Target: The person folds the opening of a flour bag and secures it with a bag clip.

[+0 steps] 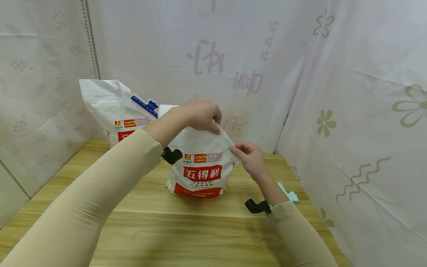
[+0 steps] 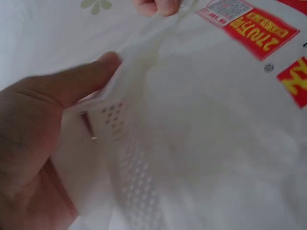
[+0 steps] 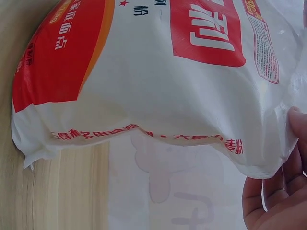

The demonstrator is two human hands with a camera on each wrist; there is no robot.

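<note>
A white flour bag [image 1: 203, 144] with red labels stands upright on the wooden table. My left hand [image 1: 203, 113] reaches over its top and grips the upper edge between thumb and fingers. In the left wrist view the thumb [image 2: 93, 79] lies along that edge, beside a band of small perforations on the bag. My right hand [image 1: 251, 157] pinches the bag's upper right corner. The right wrist view shows the bag's side [image 3: 153, 110] bulging, with the right fingertips at the corner. Part of the bag's top is hidden behind the left hand.
A second white flour bag [image 1: 110, 107] stands behind to the left, a blue strip [image 1: 143, 105] along its top. Beyond my right forearm a turquoise object [image 1: 292, 196] lies on the table [image 1: 186, 233]. Patterned curtains [image 1: 360, 111] enclose the back and sides.
</note>
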